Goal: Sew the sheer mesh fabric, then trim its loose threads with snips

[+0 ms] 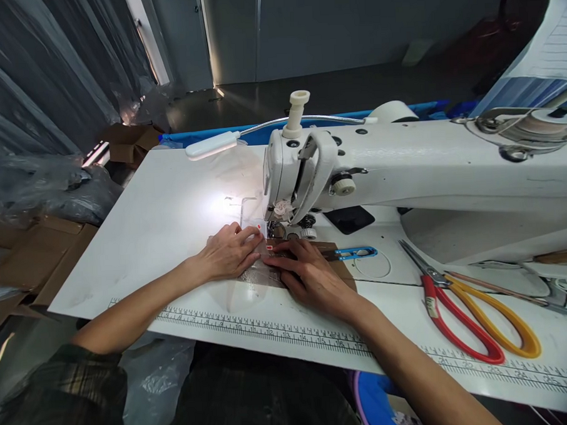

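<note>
A clear plastic sheet [255, 276] lies flat on the sewing machine's bed, its upper part beside the needle area. My left hand [231, 251] rests on its left side, fingers reaching toward the presser foot [275, 230] and spread apart. From the right, my right hand [309, 271] lies with fingers stretched over the sheet's edge, close to the foot. Small red marks [269, 247] show between the fingertips. Under and beside my right hand is a flat brown piece [345, 274]. The white sewing machine [380, 164] stands over the work; the needle tip is hard to make out.
Blue thread snips [355, 253] lie right of my right hand. Large scissors [471, 314] with red and yellow handles lie farther right. A printed ruler [270, 334] runs along the table's front edge. A lamp [212, 145] lights the bed. Cardboard boxes [36, 254] stand left.
</note>
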Available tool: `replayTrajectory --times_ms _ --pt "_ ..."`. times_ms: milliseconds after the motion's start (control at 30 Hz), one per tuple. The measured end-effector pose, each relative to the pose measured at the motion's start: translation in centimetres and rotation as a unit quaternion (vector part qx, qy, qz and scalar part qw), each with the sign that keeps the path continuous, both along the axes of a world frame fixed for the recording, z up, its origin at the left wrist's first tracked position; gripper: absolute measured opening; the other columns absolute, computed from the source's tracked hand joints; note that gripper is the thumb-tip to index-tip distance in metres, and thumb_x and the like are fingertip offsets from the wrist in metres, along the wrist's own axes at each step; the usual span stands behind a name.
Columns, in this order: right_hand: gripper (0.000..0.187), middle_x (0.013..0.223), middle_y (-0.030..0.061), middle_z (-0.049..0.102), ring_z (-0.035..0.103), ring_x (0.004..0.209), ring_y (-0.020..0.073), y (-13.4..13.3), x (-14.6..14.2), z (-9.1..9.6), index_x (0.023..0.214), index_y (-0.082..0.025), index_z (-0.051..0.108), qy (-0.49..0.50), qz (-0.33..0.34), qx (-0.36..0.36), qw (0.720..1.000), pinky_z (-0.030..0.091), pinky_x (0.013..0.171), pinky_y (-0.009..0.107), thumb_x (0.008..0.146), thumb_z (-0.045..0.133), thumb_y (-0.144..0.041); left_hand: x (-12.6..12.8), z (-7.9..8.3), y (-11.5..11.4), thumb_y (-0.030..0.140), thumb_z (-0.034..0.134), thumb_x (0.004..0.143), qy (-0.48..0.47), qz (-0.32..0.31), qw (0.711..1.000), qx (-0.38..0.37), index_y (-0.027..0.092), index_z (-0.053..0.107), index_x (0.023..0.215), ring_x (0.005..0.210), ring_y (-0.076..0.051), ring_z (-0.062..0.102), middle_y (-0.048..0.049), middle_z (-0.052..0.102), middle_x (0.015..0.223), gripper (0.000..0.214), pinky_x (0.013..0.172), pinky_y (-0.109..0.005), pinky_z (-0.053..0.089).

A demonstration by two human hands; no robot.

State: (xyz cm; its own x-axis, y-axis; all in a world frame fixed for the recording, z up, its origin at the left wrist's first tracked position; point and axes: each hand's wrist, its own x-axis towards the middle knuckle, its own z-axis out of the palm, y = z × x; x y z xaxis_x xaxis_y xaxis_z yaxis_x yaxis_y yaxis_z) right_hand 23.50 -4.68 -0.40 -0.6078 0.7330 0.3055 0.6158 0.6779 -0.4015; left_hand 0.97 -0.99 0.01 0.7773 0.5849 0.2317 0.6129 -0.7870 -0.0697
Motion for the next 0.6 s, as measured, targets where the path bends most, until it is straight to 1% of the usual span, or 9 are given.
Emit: replayTrajectory --times_ms 133,233,367,467,600 --pt "0.038 0.114 0.0095 0.062 0.052 0.105 0.0293 0.0 0.1 0.0 0.114 -0.028 0.070 -0.006 0.001 -0.002 1.000 0.048 0.090 0.052 0.085 0.052 -0.011 0.1 0.0 0.0 0.036 0.036 0.098 -0.008 0.004 1.000 0.001 0.011 0.051 0.125 0.093 -0.023 0.053 -0.0148 0.056 0.126 0.040 0.074 -0.038 0.042" --pt "0.039 0.112 0.0091 0.062 0.053 0.103 0.0293 0.0 0.0 0.0 0.114 -0.029 0.070 -0.008 0.000 0.001 1.000 0.048 0.088 0.051 0.085 0.052 -0.011 0.1 0.2 -0.4 0.038 0.036 0.098 -0.005 0.016 1.000 0.012 0.011 0.052 0.126 0.087 -0.022 0.053 -0.0141 0.059 0.125 0.042 0.071 -0.038 0.039" --pt "0.037 0.112 0.0105 0.062 0.052 0.103 0.0303 -0.1 0.0 -0.1 0.115 -0.028 0.069 -0.012 -0.002 0.015 1.000 0.049 0.086 0.051 0.086 0.051 -0.013 0.1 0.4 -1.0 0.038 0.035 0.098 -0.003 0.031 0.998 0.046 0.014 0.058 0.121 0.082 -0.023 0.051 -0.0119 0.062 0.124 0.040 0.069 -0.039 0.035" --pt "0.036 0.111 0.0114 0.061 0.051 0.104 0.0306 -0.2 -0.1 -0.2 0.115 -0.026 0.068 -0.022 -0.003 0.028 0.999 0.048 0.086 0.051 0.087 0.050 -0.013 0.1 0.4 -0.9 0.036 0.036 0.097 0.008 0.017 0.998 0.067 0.013 0.058 0.122 0.085 -0.025 0.051 -0.0129 0.060 0.129 0.040 0.071 -0.042 0.034" --pt "0.038 0.111 0.0142 0.059 0.052 0.102 0.0307 -0.1 -0.2 -0.5 0.118 -0.022 0.065 -0.042 -0.016 0.044 0.998 0.049 0.083 0.050 0.087 0.047 -0.013 0.4 0.6 0.5 0.033 0.037 0.097 0.043 -0.019 0.997 0.067 0.009 0.058 0.123 0.091 -0.027 0.052 -0.0129 0.058 0.131 0.041 0.075 -0.043 0.036"
